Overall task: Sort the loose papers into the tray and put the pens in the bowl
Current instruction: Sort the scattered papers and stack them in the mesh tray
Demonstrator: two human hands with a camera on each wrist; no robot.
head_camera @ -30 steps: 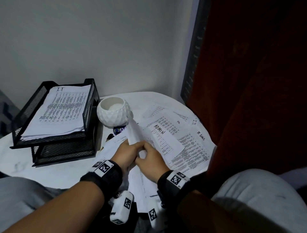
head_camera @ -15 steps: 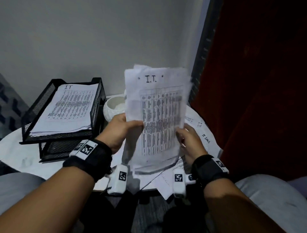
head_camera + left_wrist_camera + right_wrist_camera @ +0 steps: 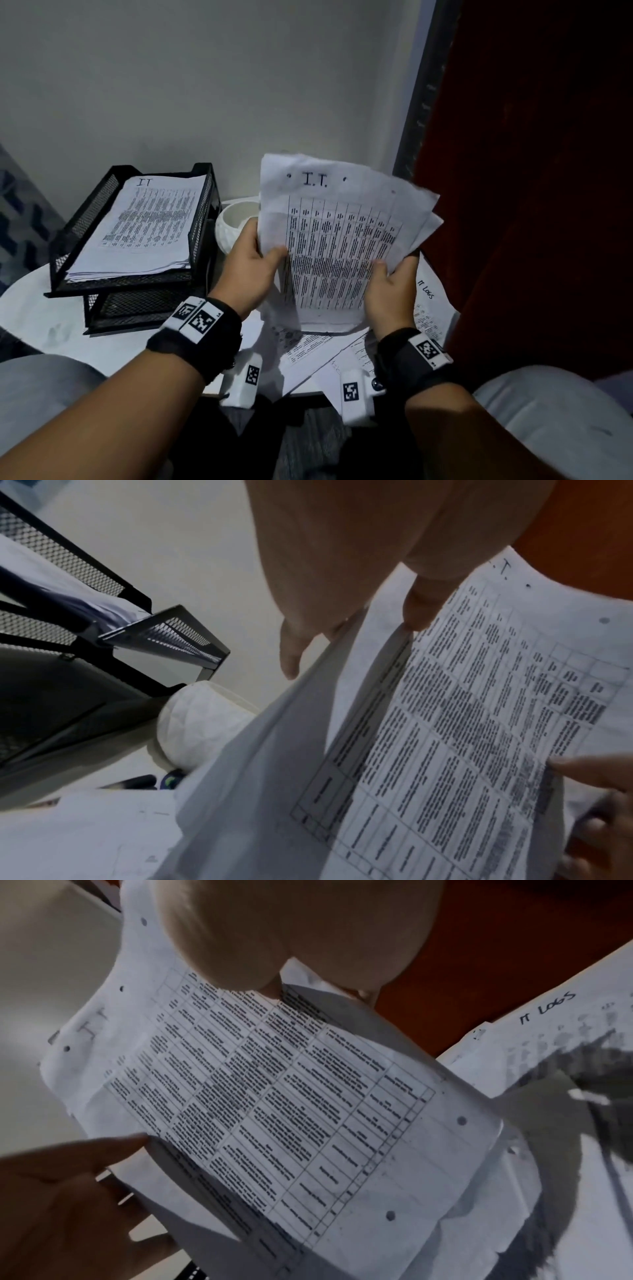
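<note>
I hold a sheaf of printed papers [image 3: 329, 246] marked "I.T." upright above the table, its table of text facing me. My left hand [image 3: 255, 263] pinches its left edge with thumb in front; the same sheaf [image 3: 462, 723] fills the left wrist view. My right hand [image 3: 394, 277] grips the lower right edge, and the sheets [image 3: 274, 1110] fan apart there. The black mesh tray [image 3: 85, 219] at left carries a stack headed "IT" [image 3: 150, 222]. The white bowl [image 3: 233, 222] stands behind my left hand, partly hidden. Dark pens [image 3: 137, 781] lie by the bowl [image 3: 198, 723].
More loose papers [image 3: 315, 346] lie on the white round table [image 3: 34, 315] under my hands, one marked "IT LOGS" [image 3: 548, 1007]. A red curtain [image 3: 531, 171] hangs close on the right; a pale wall [image 3: 205, 85] stands behind. My knees sit below the table edge.
A second ago both hands were down on the spread papers; they have lifted the "I.T." sheaf upright. Since half a second ago the sheets have fanned out to the right.
</note>
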